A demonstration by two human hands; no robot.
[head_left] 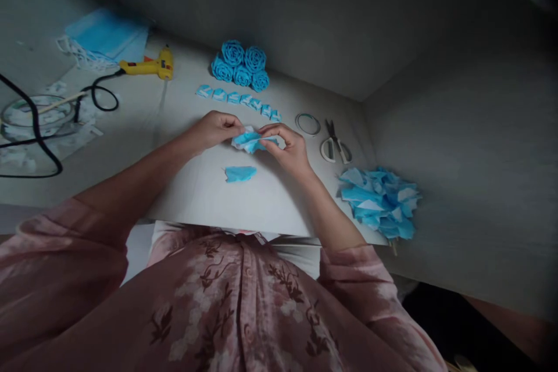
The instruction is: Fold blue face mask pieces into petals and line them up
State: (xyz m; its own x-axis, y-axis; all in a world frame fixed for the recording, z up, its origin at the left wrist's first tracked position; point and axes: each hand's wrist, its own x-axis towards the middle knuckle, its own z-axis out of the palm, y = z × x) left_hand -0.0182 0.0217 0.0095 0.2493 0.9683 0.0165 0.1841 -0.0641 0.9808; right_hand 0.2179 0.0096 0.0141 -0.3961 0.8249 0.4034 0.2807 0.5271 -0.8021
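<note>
My left hand (218, 128) and my right hand (288, 148) meet over the middle of the white table (183, 197). Both pinch a crumpled blue and white fabric piece (250, 140) between them, fingers closed on its two ends. A loose blue fabric piece (240, 173) lies flat on the table just below the hands. Beyond the hands runs a row of several small folded blue pieces (239, 99). Behind that row sits a cluster of several blue fabric roses (240, 65).
A pile of cut blue pieces (380, 200) lies at the right edge. White-handled scissors (335, 144) and a wire ring (307, 124) rest right of the hands. A yellow glue gun (150, 65), its black cable, blue masks (104, 35) and a glass bowl (32, 116) are at left.
</note>
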